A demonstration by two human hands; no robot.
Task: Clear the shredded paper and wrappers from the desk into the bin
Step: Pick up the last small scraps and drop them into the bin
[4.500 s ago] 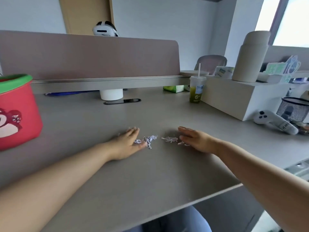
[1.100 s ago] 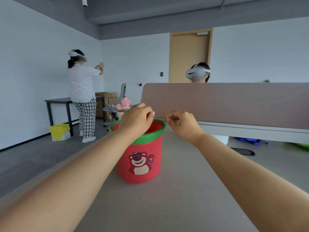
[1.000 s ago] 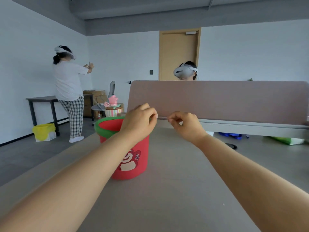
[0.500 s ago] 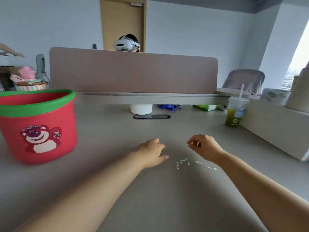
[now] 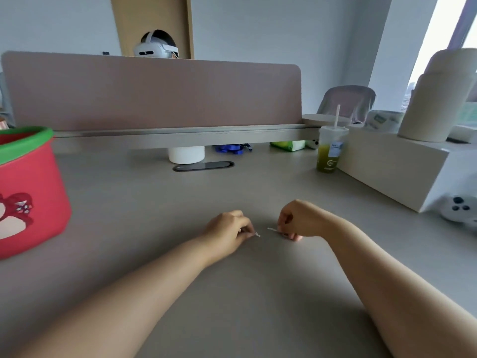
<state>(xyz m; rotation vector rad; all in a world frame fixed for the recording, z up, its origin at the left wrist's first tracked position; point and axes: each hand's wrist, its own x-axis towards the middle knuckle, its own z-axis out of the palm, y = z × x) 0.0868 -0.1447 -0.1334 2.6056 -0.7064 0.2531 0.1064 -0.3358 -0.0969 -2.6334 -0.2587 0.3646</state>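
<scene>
Both hands rest on the grey desk (image 5: 258, 293) near its middle. My left hand (image 5: 228, 232) is curled, its fingertips pinching a small white paper shred (image 5: 257, 234). My right hand (image 5: 299, 219) is curled too, with its fingertips closed on another thin paper shred (image 5: 272, 229) that pokes out to the left. The two hands are a short gap apart. The red bin (image 5: 28, 192) with a green rim and a bear picture stands at the left edge of the desk, well away from both hands.
A pink partition (image 5: 154, 94) runs along the desk's far side, with a person in a white headset (image 5: 155, 49) behind it. A green drink cup with a straw (image 5: 330, 151), a white box (image 5: 395, 171), a white controller (image 5: 458, 209) and a white roll (image 5: 186, 154) stand nearby.
My view swung from the bin back to the desk. Both hands came down onto the scattered shreds and closed on them; fewer loose shreds show on the desk.
</scene>
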